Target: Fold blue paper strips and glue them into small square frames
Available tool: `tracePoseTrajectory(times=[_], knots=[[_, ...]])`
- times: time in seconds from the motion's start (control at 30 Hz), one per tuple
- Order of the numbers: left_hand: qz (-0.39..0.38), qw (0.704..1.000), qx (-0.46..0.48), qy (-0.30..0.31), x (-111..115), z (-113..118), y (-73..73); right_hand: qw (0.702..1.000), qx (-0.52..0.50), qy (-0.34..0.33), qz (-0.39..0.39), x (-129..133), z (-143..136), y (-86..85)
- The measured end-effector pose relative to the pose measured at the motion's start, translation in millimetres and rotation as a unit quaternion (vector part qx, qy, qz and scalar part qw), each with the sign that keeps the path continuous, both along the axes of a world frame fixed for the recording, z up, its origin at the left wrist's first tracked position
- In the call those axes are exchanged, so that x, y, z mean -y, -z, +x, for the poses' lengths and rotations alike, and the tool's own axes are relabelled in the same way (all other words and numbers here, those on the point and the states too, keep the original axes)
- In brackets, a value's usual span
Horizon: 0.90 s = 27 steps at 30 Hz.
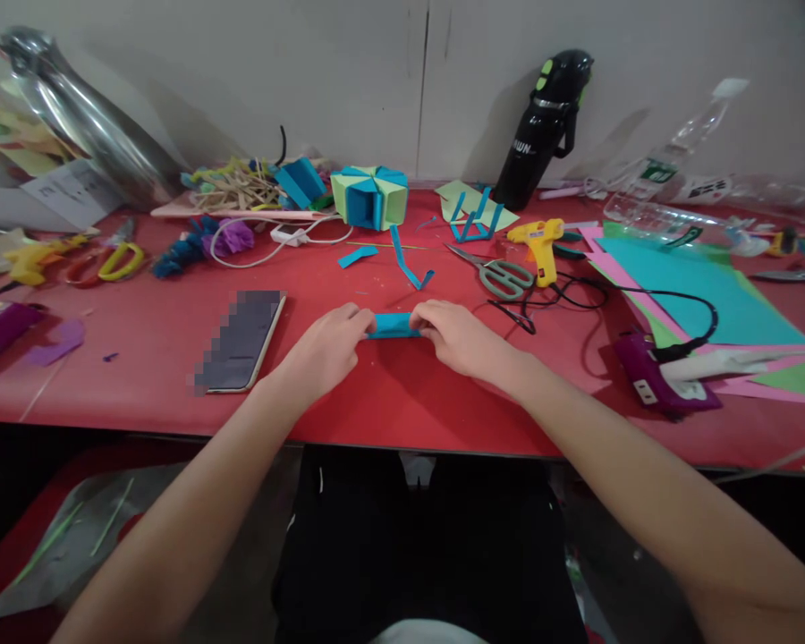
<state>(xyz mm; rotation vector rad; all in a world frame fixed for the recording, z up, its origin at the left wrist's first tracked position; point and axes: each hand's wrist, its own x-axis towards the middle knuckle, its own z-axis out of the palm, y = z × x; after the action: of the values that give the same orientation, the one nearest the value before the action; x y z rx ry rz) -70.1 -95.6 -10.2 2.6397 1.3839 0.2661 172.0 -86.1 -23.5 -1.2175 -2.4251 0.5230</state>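
Observation:
Between my hands is a small folded piece of blue paper (394,326), held just over the red table. My left hand (332,344) pinches its left end, and my right hand (453,333) grips the right end with bent fingers. Beyond it lie a bent blue paper strip (406,264) and a short blue scrap (358,257). Farther back stands a blue and pale green folded paper piece (370,199). To its right, several blue strips (473,219) rise from a pale green sheet. My fingertips hide both ends of the held paper.
A phone (245,342) lies left of my hands. Scissors (503,275) and a yellow glue gun (540,246) are at right, with a black cable. Farther right are coloured paper sheets (698,286) and a purple power strip (664,380). A black bottle (543,130) stands behind.

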Motion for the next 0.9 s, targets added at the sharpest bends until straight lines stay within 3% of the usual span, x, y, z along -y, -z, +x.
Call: tracePoseTrajectory(times=[0.23, 0.4, 0.53, 0.7, 0.9], knots=[[-0.078, 0.995, 0.014, 0.064, -25, -10, -5.0, 0.996, 0.053, 0.025, -0.074, -13, 3, -13.9], [-0.073, 0.996, -0.011, 0.052, -28, -14, -0.5, 0.984, 0.106, 0.049, -0.131, -25, 6, -26.2], [-0.037, 0.998, -0.039, 0.042, -23, -18, 6.9, 0.986, 0.126, 0.035, -0.102, -22, 10, -24.7], [0.03, 0.996, -0.061, 0.065, -21, -29, 10.2, 0.994, 0.113, -0.004, -0.011, -13, 22, -9.0], [0.005, 0.995, -0.012, 0.095, -20, -40, 6.3, 0.996, 0.066, -0.061, 0.013, -10, 37, -1.5]])
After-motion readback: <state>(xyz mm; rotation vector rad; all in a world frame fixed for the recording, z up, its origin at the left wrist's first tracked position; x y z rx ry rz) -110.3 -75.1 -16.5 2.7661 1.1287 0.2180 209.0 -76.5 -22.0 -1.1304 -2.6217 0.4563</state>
